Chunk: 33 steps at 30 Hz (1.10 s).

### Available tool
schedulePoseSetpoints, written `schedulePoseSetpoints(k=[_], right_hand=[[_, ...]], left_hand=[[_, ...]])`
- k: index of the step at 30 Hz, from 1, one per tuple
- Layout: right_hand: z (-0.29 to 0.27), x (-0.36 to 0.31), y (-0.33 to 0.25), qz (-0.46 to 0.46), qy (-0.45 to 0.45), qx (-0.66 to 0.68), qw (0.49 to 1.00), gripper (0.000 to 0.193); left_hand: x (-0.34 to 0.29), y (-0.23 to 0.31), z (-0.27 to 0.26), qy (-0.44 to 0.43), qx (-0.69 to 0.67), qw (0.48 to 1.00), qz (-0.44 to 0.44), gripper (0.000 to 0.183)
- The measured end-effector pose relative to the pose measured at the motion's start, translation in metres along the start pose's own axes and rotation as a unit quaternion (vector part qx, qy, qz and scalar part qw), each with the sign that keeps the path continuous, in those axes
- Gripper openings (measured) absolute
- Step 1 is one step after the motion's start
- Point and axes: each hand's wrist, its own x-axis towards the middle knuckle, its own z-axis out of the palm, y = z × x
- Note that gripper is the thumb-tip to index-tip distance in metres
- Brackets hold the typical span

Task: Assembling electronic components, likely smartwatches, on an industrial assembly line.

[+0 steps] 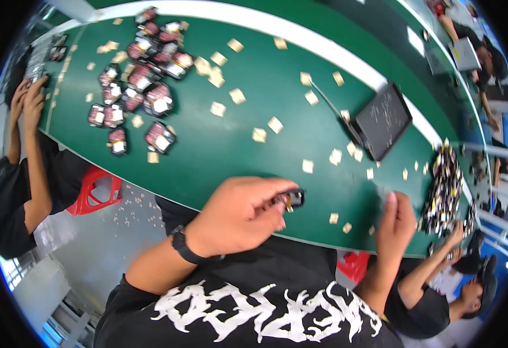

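My left hand (233,217), with a black band on its wrist, pinches a small black-framed part (293,199) between thumb and fingers. The part shows a grey face and a yellowish bit, just above the table's near edge. Off to the right, my right hand (398,220) is closed with its thumb up. A pale blur shows by its thumb tip; whether it holds something is unclear. Several small cream squares (307,166) lie scattered on the green table (207,156) around both hands.
Black parts with reddish and white faces (144,75) are heaped at the left. A dark shallow tray (383,122) with a thin stick-like tool (327,100) beside it stands at the right. Farther right is a pile of small parts (442,188). Co-workers sit on both sides.
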Motion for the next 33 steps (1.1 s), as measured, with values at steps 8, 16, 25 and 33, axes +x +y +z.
schedulePoseSetpoints(k=[8,16,25,33], right_hand=[[-0.043,0.043,0.098,-0.055,0.103,-0.33,0.937,0.035],[-0.05,0.076,0.123,-0.022,0.024,-0.311,0.95,0.031],[-0.054,0.065,0.124,-0.081,0.067,-0.245,0.964,0.027],[-0.056,0.048,0.111,-0.057,0.062,-0.244,0.966,0.024]], left_hand=[[-0.022,0.025,-0.042,0.267,0.334,0.883,0.191,0.019],[-0.043,0.034,-0.144,0.481,0.403,0.764,0.154,0.016],[-0.051,0.091,-0.096,0.355,0.211,0.86,0.3,0.053],[-0.03,0.121,-0.005,-0.365,-0.295,0.744,0.476,0.099]])
